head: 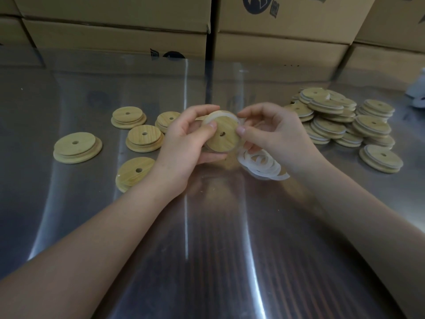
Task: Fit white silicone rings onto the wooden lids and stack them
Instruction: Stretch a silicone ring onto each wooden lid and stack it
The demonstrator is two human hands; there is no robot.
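Both hands hold one round wooden lid (222, 134) with a centre hole above the steel table. My left hand (186, 139) grips its left edge, thumb on the face. My right hand (271, 132) pinches the right edge, where a white silicone ring (226, 114) sits around the lid's upper rim. A loose heap of white rings (264, 165) lies just under my right hand. Several bare wooden lids (77, 147) lie scattered to the left. A pile of lids with white rings fitted (333, 120) stands at the right.
The shiny steel table (207, 226) runs to stacked cardboard boxes (276, 42) along the back. A white object (418, 90) sits at the far right edge. One ringed lid (381, 158) lies apart in front of the right pile.
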